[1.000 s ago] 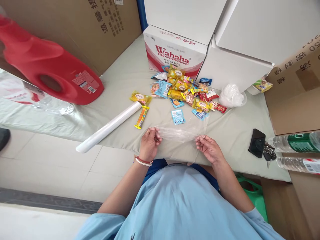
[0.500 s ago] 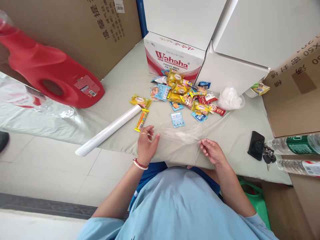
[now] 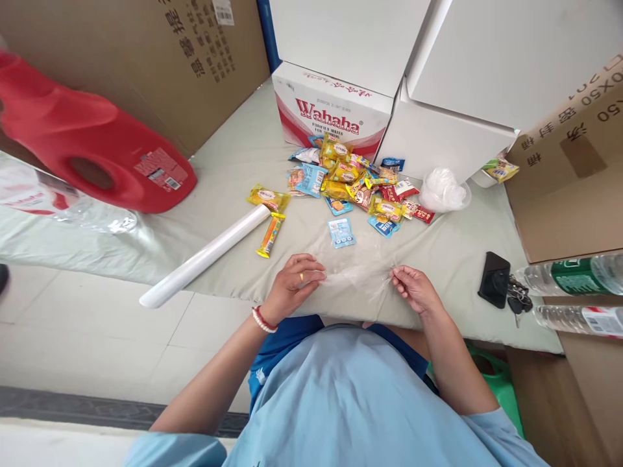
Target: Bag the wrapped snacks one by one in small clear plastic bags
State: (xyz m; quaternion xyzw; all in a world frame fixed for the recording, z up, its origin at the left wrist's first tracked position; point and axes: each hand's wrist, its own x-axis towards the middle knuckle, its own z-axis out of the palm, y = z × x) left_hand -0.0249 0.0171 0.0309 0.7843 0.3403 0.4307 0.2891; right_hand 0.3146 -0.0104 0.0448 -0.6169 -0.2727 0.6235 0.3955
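Note:
A thin clear plastic bag [image 3: 357, 275] stretches between my two hands, low over the near part of the covered surface. My right hand [image 3: 413, 287] pinches the bag's right end between thumb and fingers. At the other side, my left hand [image 3: 295, 284] has its thumb and fingers brought together on the bag's left edge. Just beyond the bag lies a light-blue snack packet [image 3: 341, 233]. A yellow-wrapped snack bar [image 3: 270, 235] is left of it, beside a white roll [image 3: 207, 256] that reaches over the front edge.
Behind is a heap of wrapped snacks [image 3: 345, 172], before a Wahaha carton [image 3: 335, 110]. A plastic tub with white bags [image 3: 444, 190] stands right of the heap. A red jug [image 3: 97, 143] leans at left. A phone [image 3: 494, 279], keys [image 3: 520, 295] and water bottles [image 3: 579, 275] lie at right.
My left hand has turned inward and its fingers have closed on the bag's left edge. The bag is spread wider; my right hand keeps its pinch. The view has shifted slightly.

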